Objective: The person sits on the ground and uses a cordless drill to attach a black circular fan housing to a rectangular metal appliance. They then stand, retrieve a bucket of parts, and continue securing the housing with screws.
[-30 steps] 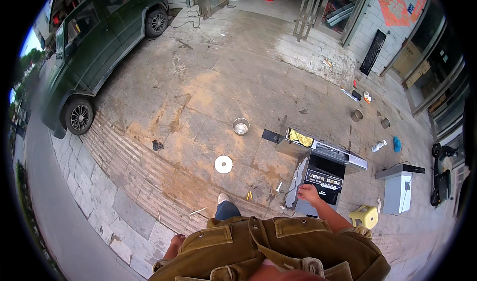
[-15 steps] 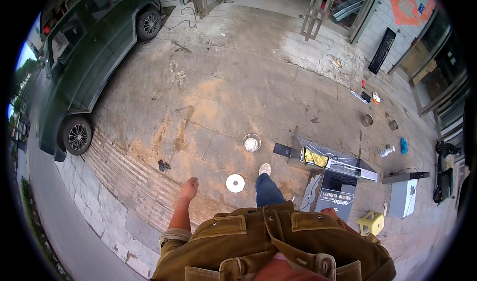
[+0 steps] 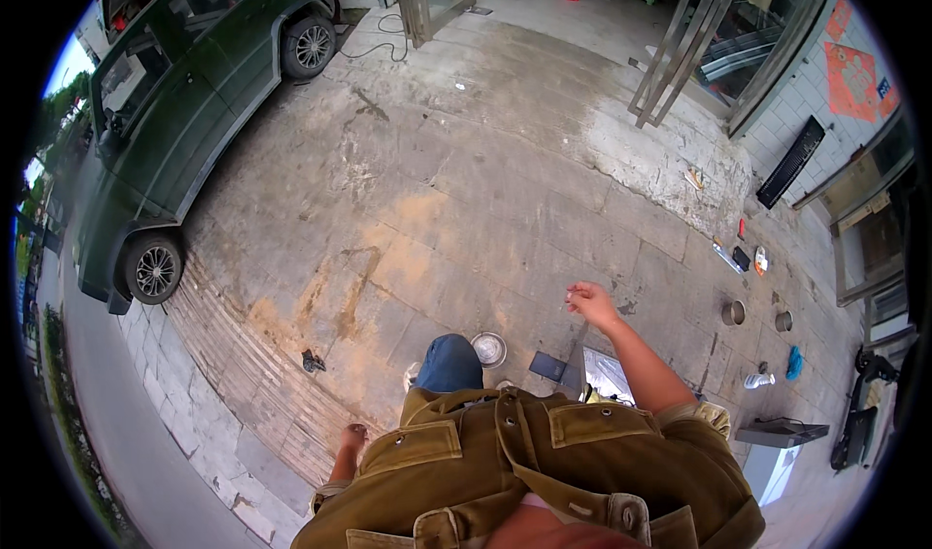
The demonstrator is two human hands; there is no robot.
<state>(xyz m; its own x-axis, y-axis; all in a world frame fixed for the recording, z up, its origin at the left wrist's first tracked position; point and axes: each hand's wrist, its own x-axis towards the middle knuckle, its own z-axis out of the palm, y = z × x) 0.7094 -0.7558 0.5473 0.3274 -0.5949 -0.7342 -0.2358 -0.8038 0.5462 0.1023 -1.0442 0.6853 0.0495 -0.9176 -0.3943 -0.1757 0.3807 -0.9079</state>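
My left hand (image 3: 355,436) hangs low beside my jacket, above the ribbed paving, its fingers curled and nothing visible in them. My right hand (image 3: 590,303) reaches forward over the ground with thumb and fingers drawn together. A tiny pale thing may be at the fingertips, too small to name. Below that hand are a dark flat panel (image 3: 549,366) and the shiny metal box-like casing (image 3: 608,374), partly hidden by my forearm and jacket. To their left stands a round metal pot (image 3: 489,348) with whitish contents, beside my bent knee (image 3: 450,360).
A dark green car (image 3: 194,102) is parked at the left. Small tools (image 3: 743,258), two metal cups (image 3: 733,312), a white bottle (image 3: 759,381) and a blue cloth (image 3: 795,363) lie at the right. Glass doors (image 3: 670,54) stand open ahead; a black scrap (image 3: 313,361) lies left.
I have stepped forward. My right hand has come up into view over the casing, and my left hand has dropped back. The white disc and yellow stool have passed out of sight.
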